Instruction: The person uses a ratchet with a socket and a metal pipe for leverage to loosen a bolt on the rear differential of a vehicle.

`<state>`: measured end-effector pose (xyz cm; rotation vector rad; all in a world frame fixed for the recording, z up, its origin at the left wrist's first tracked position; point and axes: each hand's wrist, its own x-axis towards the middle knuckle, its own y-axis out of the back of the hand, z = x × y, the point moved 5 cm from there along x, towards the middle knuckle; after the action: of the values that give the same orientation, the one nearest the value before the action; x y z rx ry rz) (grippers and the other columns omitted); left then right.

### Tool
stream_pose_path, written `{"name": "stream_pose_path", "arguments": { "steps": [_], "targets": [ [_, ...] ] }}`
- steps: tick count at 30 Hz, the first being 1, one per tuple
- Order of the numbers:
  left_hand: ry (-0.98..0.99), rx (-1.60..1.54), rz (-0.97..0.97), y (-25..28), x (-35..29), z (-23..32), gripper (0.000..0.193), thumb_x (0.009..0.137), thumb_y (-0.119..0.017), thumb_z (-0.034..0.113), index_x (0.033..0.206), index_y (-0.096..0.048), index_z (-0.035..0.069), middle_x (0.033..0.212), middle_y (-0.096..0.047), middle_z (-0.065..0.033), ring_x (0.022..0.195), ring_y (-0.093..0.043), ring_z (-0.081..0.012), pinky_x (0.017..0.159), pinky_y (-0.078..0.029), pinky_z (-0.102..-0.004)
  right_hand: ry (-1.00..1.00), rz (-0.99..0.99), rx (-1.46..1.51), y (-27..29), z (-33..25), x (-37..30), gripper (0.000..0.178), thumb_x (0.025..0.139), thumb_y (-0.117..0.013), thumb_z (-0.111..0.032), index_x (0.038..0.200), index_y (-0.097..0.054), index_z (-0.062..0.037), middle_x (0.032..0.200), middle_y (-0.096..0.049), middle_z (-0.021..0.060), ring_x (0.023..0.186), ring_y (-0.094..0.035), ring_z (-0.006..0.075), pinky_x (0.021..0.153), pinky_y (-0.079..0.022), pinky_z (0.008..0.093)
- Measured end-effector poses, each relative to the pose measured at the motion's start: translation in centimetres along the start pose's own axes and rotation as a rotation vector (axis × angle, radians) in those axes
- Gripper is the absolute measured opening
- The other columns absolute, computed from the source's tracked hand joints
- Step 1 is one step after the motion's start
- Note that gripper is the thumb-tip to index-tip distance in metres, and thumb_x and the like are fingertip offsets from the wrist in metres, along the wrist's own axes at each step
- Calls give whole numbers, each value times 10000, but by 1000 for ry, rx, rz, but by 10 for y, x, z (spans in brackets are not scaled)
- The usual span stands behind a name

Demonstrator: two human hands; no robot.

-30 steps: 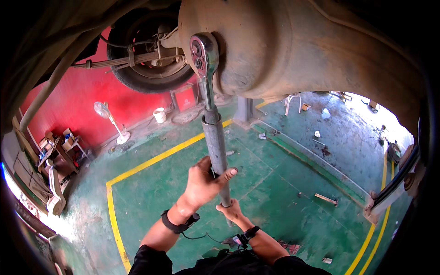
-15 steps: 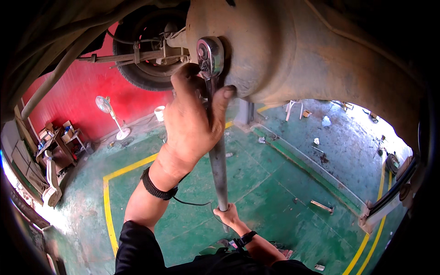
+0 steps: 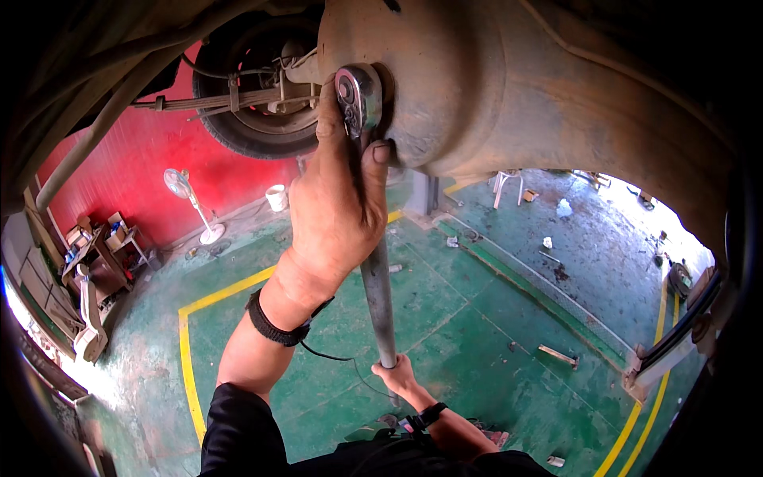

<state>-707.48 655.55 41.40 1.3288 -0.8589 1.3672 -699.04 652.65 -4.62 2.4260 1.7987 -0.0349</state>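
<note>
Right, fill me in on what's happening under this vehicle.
A person stands beneath a raised vehicle, working a long ratchet wrench whose head sits against the rusty axle housing. The left hand is wrapped around the top of the wrench just below its head, fingers pressing near the housing. The right hand grips the bottom end of the handle. A wheel hangs behind, above the green floor.

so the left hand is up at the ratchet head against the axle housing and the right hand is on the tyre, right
Not quite. The left hand is indeed up at the ratchet head against the axle housing, but the right hand is not on the tyre: it grips the lower end of the long ratchet handle. The head view shows this.
</note>
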Motion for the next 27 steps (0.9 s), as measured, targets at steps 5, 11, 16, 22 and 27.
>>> {"name": "stream_pose_path", "arguments": {
  "steps": [5,11,16,22,27],
  "targets": [
    [23,-11,-16,2,1,-1,673,950,-543,173,1503,-184,38,905,-670,-210,742,-651,-415,611,-524,-436,-6,-22,8,2,4,-9,225,728,-735,-177,719,-587,-7,645,-542,-10,647,-493,76,590,-422,311],
    [2,-27,-7,0,0,1,655,961,-533,193,1502,-196,43,912,-672,-208,752,-653,-414,623,-526,-426,-12,-20,-26,3,13,-3,209,739,-730,-169,697,-591,-19,632,-545,-11,618,-497,77,567,-415,305],
    [59,-257,-70,7,6,-12,551,1007,-476,251,1481,-286,44,981,-684,-187,764,-683,-286,649,-521,-333,14,12,-1,3,4,-4,189,753,-731,-139,667,-604,-28,608,-564,-10,580,-527,85,554,-421,293],
    [116,-600,-132,30,55,-8,588,1024,-418,438,1439,-389,23,1043,-625,-37,833,-560,-87,713,-450,-227,18,10,31,2,8,-4,188,755,-731,-123,665,-594,-30,623,-570,-8,595,-532,88,562,-428,298],
    [-366,-270,-151,31,85,16,566,1001,-495,347,1423,-396,-17,945,-593,-35,749,-531,-101,668,-429,-226,32,3,22,-3,-1,-2,170,748,-734,-116,674,-610,-27,632,-593,-2,600,-558,96,572,-442,294]
  ]
}}
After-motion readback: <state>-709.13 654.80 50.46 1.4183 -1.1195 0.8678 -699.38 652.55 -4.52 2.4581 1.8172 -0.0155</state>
